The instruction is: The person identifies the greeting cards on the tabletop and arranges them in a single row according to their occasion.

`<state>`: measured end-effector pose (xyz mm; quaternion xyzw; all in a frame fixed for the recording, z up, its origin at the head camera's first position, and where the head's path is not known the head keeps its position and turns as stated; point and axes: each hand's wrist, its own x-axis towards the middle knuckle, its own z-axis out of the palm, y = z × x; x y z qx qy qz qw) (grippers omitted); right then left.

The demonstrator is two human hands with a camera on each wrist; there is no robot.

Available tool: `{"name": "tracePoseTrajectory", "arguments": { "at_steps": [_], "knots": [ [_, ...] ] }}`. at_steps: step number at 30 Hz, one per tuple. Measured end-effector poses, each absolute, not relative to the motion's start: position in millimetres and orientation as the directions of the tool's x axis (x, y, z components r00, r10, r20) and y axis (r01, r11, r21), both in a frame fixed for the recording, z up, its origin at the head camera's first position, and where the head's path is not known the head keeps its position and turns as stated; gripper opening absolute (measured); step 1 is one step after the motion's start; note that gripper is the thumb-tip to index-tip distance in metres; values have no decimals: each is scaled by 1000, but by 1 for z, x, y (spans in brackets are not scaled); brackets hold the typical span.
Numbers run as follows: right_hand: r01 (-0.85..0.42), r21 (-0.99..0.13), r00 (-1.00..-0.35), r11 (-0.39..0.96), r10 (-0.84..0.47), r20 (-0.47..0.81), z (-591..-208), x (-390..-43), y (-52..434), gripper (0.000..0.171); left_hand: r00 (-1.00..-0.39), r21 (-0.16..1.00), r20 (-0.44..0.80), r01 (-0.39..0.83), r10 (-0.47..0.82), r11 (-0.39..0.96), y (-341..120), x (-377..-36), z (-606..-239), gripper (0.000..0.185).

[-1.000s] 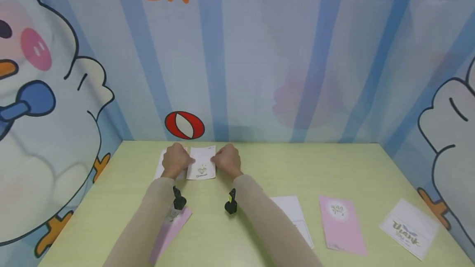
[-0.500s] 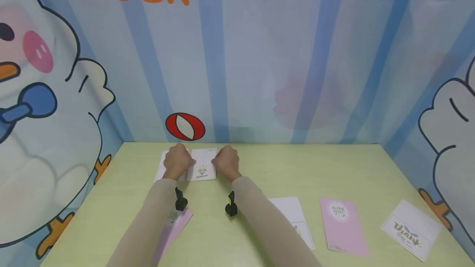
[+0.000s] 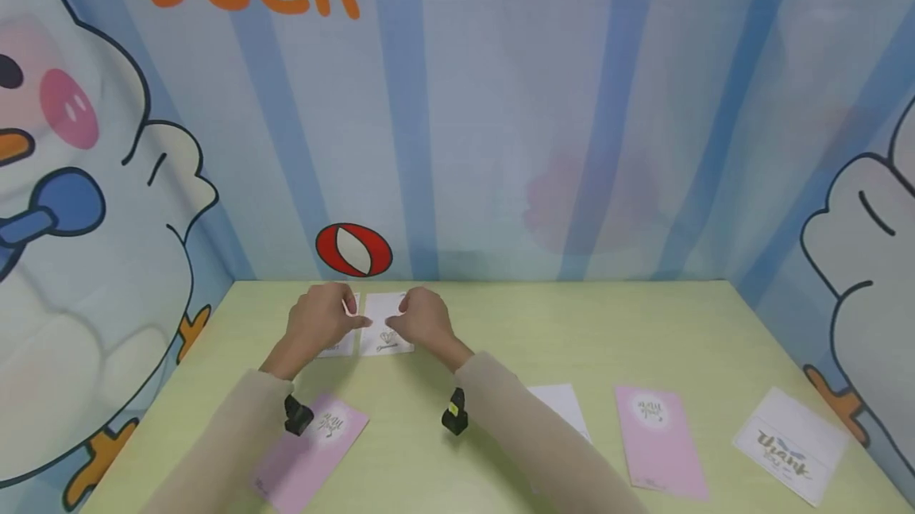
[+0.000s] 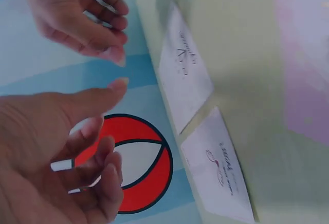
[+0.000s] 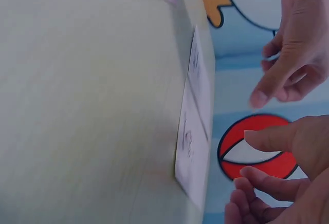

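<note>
The table (image 3: pixel 572 339) is pale yellow-green. On it, two white cards (image 3: pixel 386 323) bear small dark logos; the pink cards (image 3: pixel 656 438) carry white circles with script.

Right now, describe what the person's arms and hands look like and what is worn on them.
Both arms wear long beige sleeves reaching the wrists. A small black camera sits under the left wrist; another, black with a yellow mark, under the right. The left hand and right hand are bare: no gloves, no rings visible. The fingernails have pale tips.

Left hand (image 3: pixel 320 322) and right hand (image 3: pixel 422 319) hover, fingers loosely curled, over two white cards (image 3: pixel 382 327) on the green table (image 3: pixel 572 339).
</note>
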<state>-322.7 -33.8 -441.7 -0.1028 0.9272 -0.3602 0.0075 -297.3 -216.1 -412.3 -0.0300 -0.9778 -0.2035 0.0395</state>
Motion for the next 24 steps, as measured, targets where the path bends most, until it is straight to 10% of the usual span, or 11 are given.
{"name": "tracePoseTrajectory", "arguments": {
  "at_steps": [6, 12, 24],
  "knots": [
    [-304, -627, -924, 718, -382, 11, -438, -299, -40, 57, -932, 348, 56, 355, 359, 868, -228, -274, -420, 25],
    [-390, -536, -878, 749, -477, -28, -430, -267, -44, 31, -868, 296, -60, 455, 492, 840, -241, -243, -418, 54],
    [-456, -353, -833, 817, -531, -152, -432, -212, -52, 40, -789, 300, -163, 533, 593, 791, -266, -205, -429, 112]
  ]
}}
